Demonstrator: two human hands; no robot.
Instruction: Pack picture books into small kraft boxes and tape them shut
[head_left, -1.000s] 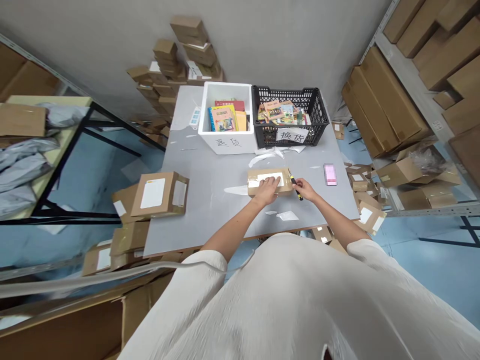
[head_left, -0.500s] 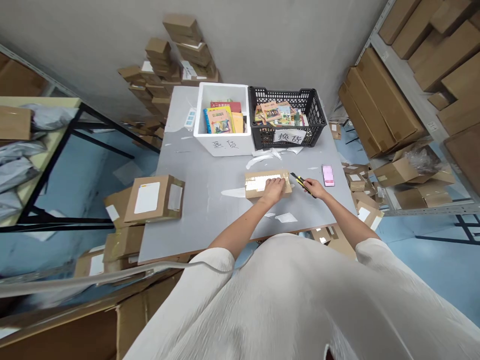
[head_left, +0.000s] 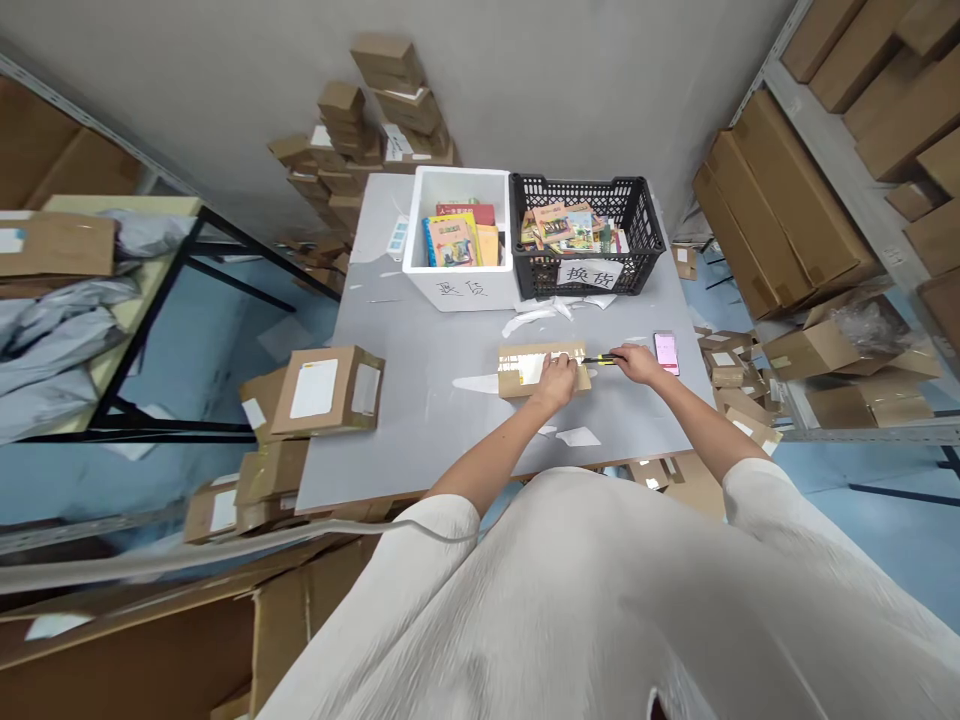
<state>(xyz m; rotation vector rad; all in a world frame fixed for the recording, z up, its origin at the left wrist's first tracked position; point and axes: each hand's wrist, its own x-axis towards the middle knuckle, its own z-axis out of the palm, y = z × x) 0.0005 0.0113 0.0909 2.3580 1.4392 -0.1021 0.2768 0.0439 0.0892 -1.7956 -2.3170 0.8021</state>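
Observation:
A small taped cardboard box [head_left: 517,382] with a white label lies on the grey table, near its front edge. My left hand [head_left: 558,380] rests on top of the box, toward its right end; its fingers look bent, and whether they grip anything is hard to tell. My right hand [head_left: 634,362] is closed around a black and yellow utility knife [head_left: 602,359]. The knife points left, its tip at the right end of the box, close to my left fingers.
Behind the box stand a white foam bin [head_left: 461,292] and a black crate [head_left: 651,250], both holding books. A phone [head_left: 666,353] lies right of my right hand. A larger carton [head_left: 328,392] sits at the table's left edge. Paper scraps [head_left: 578,437] lie near the front edge.
The knife has turned from slanting to nearly level, and its tip has come to the box's right end. The whole view has shifted slightly.

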